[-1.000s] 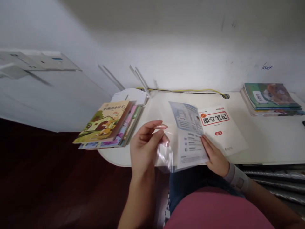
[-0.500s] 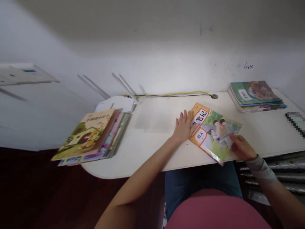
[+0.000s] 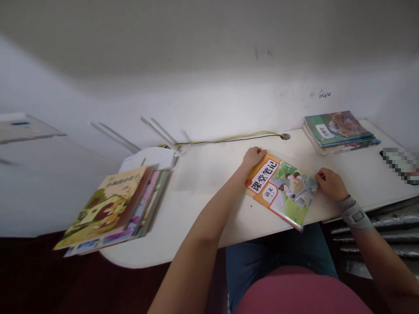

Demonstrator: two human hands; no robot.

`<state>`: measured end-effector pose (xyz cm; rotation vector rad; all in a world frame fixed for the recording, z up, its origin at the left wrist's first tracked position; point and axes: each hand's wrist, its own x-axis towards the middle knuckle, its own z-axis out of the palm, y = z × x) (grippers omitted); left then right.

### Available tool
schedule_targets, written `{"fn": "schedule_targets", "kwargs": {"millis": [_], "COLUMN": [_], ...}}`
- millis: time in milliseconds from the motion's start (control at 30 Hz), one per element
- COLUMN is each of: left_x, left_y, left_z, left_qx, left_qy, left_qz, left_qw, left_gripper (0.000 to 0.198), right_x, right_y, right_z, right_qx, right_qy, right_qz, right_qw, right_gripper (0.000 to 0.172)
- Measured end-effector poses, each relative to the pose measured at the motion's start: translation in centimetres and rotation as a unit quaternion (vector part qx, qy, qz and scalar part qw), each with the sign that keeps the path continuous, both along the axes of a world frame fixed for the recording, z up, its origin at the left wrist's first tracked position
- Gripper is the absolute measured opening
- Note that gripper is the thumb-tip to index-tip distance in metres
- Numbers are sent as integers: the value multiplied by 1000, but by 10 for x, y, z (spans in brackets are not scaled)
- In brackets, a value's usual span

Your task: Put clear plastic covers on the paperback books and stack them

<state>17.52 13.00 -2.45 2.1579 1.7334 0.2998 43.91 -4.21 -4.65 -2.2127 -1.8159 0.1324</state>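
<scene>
An orange-bordered workbook (image 3: 284,189) with Chinese title lettering and a picture of children lies slanted at the front of the white desk, its near corner reaching the edge. My left hand (image 3: 254,157) is closed at the workbook's upper left corner, fingers curled over the edge. At its right side my right hand (image 3: 331,184), a grey band around the wrist, pinches the workbook's edge near the corner. The fingertips of both hands are partly hidden.
A stack of picture books (image 3: 108,205) overhangs the desk's left end, before a white router (image 3: 147,159) with antennas. Another book stack (image 3: 338,131) sits at the back right, near a blurred-out phone-like device (image 3: 401,165). A yellow cable (image 3: 229,138) runs along the wall.
My left hand has gone from lying flat on the workbook's left edge to gripping its upper left corner. My right hand has shifted up along the right edge. The view has turned slightly.
</scene>
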Motion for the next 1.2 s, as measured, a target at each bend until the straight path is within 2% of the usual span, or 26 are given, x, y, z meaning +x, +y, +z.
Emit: {"fn": "schedule_targets", "kwargs": {"millis": [100, 267, 567, 667, 767, 867, 1000, 1100, 1200], "left_x": [16, 19, -20, -25, -25, -24, -14, 6, 28], "left_y": [17, 17, 8, 1, -5, -9, -19, -35, -52], "left_z": [0, -5, -9, -15, -20, -18, -5, 0, -9], "left_qx": [-4, 50, 96, 91, 79, 74, 114, 139, 131], "left_qy": [-14, -2, 8, 5, 6, 13, 37, 55, 67], "left_qz": [-4, 29, 183, 224, 242, 235, 191, 99, -3], "left_qw": [1000, 998, 978, 970, 967, 969, 974, 984, 989], "left_gripper": [31, 23, 33, 33, 32, 30, 34, 33, 38], "right_x": [-13, -25, -55, -62, -62, -58, -51, -50, -49], "right_y": [0, 24, 119, 137, 143, 143, 143, 144, 144], "right_z": [6, 10, 17, 17, 13, 7, -1, -7, -10], "right_qx": [-50, -60, -34, -27, -17, -1, 23, 35, 40], "right_qy": [-86, -156, -137, -126, -117, -108, -95, -86, -77], "right_qz": [-33, -49, -25, -25, -28, -32, -25, -19, -20], "right_qw": [994, 985, 990, 991, 993, 994, 995, 996, 996], "right_gripper": [22, 25, 34, 33, 32, 33, 34, 34, 34]}}
